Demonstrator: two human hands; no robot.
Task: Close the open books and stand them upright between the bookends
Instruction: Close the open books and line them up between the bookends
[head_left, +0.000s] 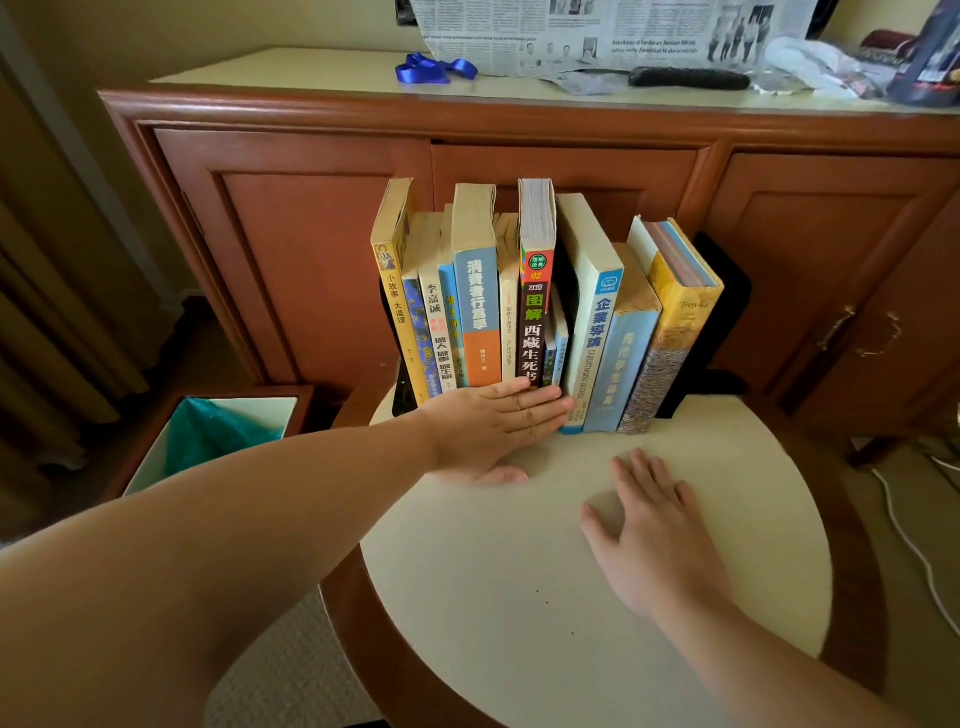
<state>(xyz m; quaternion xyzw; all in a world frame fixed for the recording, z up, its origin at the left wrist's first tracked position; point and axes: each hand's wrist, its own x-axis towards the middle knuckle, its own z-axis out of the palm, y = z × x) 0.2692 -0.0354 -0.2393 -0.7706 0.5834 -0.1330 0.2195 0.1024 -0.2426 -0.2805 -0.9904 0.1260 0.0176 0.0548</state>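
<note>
Fingers flat and spread: I'm pressing my left hand (491, 423) against the books (530, 312), right hand (649, 525) lying open, empty, on the table (519, 597) nearby.

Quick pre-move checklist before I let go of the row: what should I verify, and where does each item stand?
1. All books closed: ok, none lies open on the table.
2. Books upright: not ok, right-side ones lean.
3. Right bookend against the row: ok.
4. Left bookend seated: cannot tell, mostly hidden.
5. Left hand flat on the spines: ok.
6. Right hand free, on the table: ok.
</note>
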